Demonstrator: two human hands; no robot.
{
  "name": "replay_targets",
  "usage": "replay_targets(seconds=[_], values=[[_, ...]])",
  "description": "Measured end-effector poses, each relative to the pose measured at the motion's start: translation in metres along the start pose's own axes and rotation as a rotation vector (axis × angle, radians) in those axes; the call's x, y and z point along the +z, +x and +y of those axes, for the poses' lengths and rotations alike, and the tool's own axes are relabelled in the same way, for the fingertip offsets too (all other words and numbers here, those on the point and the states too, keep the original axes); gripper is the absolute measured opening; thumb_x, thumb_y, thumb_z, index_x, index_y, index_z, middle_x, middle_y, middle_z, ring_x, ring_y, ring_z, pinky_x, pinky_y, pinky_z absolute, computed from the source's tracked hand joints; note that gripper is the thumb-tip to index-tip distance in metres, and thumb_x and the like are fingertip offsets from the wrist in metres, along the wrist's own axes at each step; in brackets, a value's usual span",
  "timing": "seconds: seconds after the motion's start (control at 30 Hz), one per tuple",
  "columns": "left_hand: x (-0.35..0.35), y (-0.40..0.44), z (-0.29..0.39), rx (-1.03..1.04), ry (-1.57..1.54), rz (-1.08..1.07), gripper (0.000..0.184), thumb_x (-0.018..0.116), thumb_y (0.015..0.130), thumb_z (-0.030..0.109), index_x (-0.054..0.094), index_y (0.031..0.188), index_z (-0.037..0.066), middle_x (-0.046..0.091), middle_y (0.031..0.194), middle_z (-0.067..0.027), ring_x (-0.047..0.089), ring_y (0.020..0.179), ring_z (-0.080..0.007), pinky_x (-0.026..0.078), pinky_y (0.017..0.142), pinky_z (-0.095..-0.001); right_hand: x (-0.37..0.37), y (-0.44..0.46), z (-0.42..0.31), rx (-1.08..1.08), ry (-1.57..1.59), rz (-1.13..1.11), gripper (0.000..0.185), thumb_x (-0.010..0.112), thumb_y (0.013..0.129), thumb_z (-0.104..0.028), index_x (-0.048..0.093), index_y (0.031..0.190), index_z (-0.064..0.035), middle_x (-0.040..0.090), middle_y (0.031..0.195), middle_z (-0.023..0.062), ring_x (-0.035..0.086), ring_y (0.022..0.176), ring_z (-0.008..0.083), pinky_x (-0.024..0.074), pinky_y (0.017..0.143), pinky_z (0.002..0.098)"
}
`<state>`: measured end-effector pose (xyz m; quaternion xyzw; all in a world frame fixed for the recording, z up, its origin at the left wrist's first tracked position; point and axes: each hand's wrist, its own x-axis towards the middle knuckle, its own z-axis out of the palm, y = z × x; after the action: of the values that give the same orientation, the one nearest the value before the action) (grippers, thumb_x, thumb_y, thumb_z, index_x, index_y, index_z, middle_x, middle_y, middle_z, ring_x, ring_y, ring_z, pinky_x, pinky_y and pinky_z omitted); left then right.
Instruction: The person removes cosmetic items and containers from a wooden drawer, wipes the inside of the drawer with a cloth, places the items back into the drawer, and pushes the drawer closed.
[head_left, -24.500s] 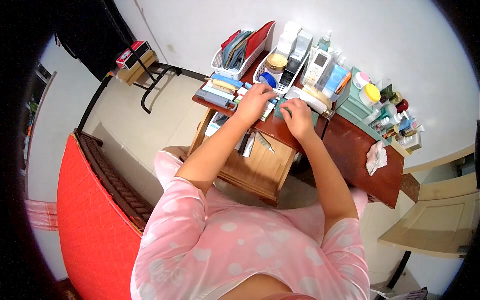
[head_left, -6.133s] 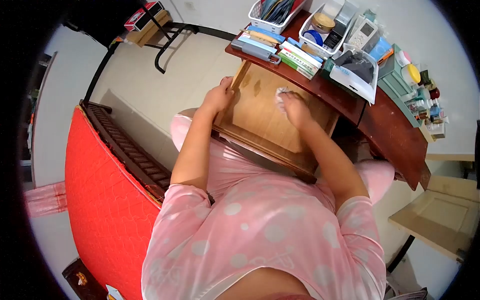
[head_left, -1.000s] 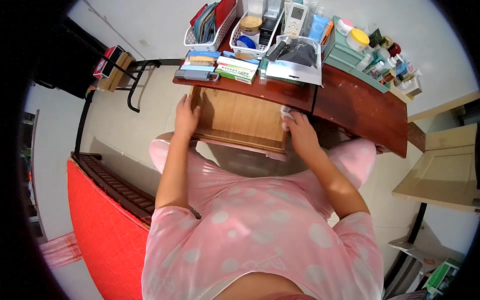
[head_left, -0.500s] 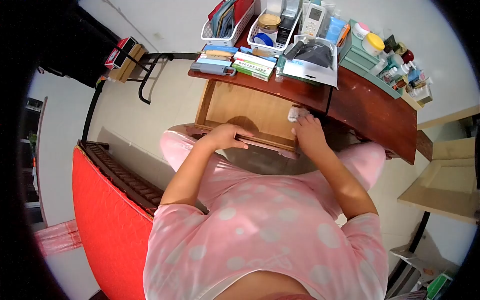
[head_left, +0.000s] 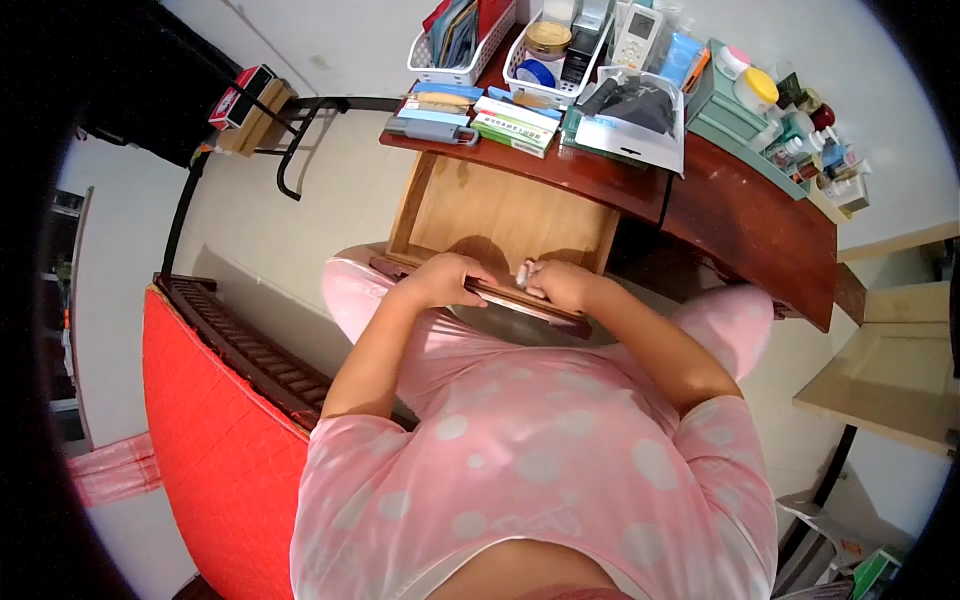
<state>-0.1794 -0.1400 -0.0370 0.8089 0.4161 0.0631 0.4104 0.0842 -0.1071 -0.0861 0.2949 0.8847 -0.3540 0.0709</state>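
A wooden drawer (head_left: 520, 205) is pulled out from the red-brown desk and sits over my lap. Its pale floor shows, with shadows of my hands on it. My left hand (head_left: 445, 280) clasps the top of the drawer's front panel, thumb on the near side and fingers over the inside. Just inside that panel, to the right of my left hand, my right hand (head_left: 563, 284) is closed around a crumpled whitish cloth (head_left: 523, 272). Only a small piece of the cloth peeks out past my fingers.
On the desk (head_left: 745, 225) stand white baskets (head_left: 450, 72), boxes (head_left: 515, 125), a remote control (head_left: 637, 38), a plastic pouch (head_left: 635, 125) and a green organizer (head_left: 725, 110) with bottles and jars. A red mattress (head_left: 225, 440) lies to my left, a wooden cabinet (head_left: 890, 355) to my right.
My right hand has moved left and toward me with the cloth, from the drawer's right side to its front panel. My left hand has stayed on the panel.
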Motion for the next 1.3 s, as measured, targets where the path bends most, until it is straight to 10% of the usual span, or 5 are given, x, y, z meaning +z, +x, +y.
replay_targets(seconds=[0.17,0.3,0.8,1.0,1.3], values=[[-0.001,0.0,-0.003,0.011,-0.005,0.014,0.041,0.084,0.072,0.022,0.073,0.109,0.009,0.072,0.098,-0.0127,0.069,0.089,-0.0282,0.053,0.081,-0.036,-0.013,-0.023,0.006,0.156,-0.314,-0.096,0.026,0.053,0.09,-0.016,0.064,0.111,-0.0034,0.064,0.117,0.019,0.059,0.112,0.0381,0.0474,0.094,0.0459],[-0.004,0.001,-0.002,0.012,-0.031,0.009,0.041,0.084,0.073,0.022,0.073,0.11,0.009,0.072,0.098,-0.0128,0.069,0.089,-0.0266,0.053,0.08,-0.0351,-0.011,-0.005,0.028,0.356,-0.363,0.681,0.046,0.048,0.093,-0.014,0.045,0.136,0.0026,0.061,0.121,0.02,0.058,0.112,0.0362,0.0454,0.096,0.043],[-0.002,-0.001,0.004,-0.089,-0.001,-0.011,0.043,0.085,0.07,0.022,0.072,0.109,0.009,0.071,0.101,-0.0117,0.068,0.093,-0.0272,0.052,0.083,-0.035,-0.002,-0.018,-0.003,0.185,-1.082,0.011,0.024,0.058,0.085,-0.016,0.07,0.101,-0.0032,0.067,0.1,0.0162,0.065,0.096,0.0318,0.0501,0.079,0.0424],[0.001,0.0,0.002,-0.095,0.025,-0.04,0.046,0.085,0.072,0.021,0.069,0.113,0.007,0.07,0.105,-0.0135,0.067,0.097,-0.0283,0.051,0.085,-0.0362,-0.054,-0.062,-0.022,0.043,-0.022,0.464,0.014,0.055,0.089,-0.015,0.064,0.096,-0.0076,0.061,0.098,0.0143,0.062,0.092,0.0323,0.0491,0.076,0.0377],[-0.012,0.036,0.023,0.025,-0.154,0.046,0.034,0.077,0.082,0.014,0.068,0.113,0.004,0.071,0.107,-0.0121,0.066,0.098,-0.0238,0.051,0.088,-0.0338,-0.118,-0.16,0.007,0.106,0.327,0.991,0.032,0.056,0.084,0.006,0.066,0.111,-0.0071,0.058,0.096,0.0122,0.061,0.091,0.0276,0.0505,0.076,0.0336]])
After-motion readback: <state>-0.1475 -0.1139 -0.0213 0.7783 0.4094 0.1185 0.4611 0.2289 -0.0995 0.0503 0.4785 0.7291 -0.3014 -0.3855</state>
